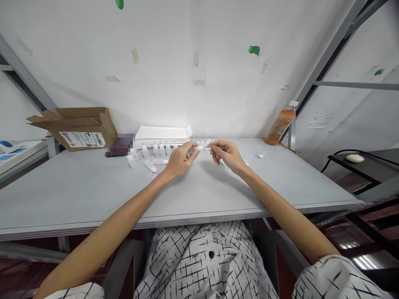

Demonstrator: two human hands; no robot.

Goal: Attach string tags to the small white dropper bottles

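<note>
the left hand (181,161) pinches a small white piece (200,148) (light, probably slick, best gripped by its sides), the right hand (230,155) a thin, likely bendable rod (208,146).

The box (82,129) sat on the table (199,195) at the left, against the wall (224,99). Right of it lay the bottles (156,151), before the tray (162,133). The jug (280,126) stood at the table's far right, by the wall.
</note>
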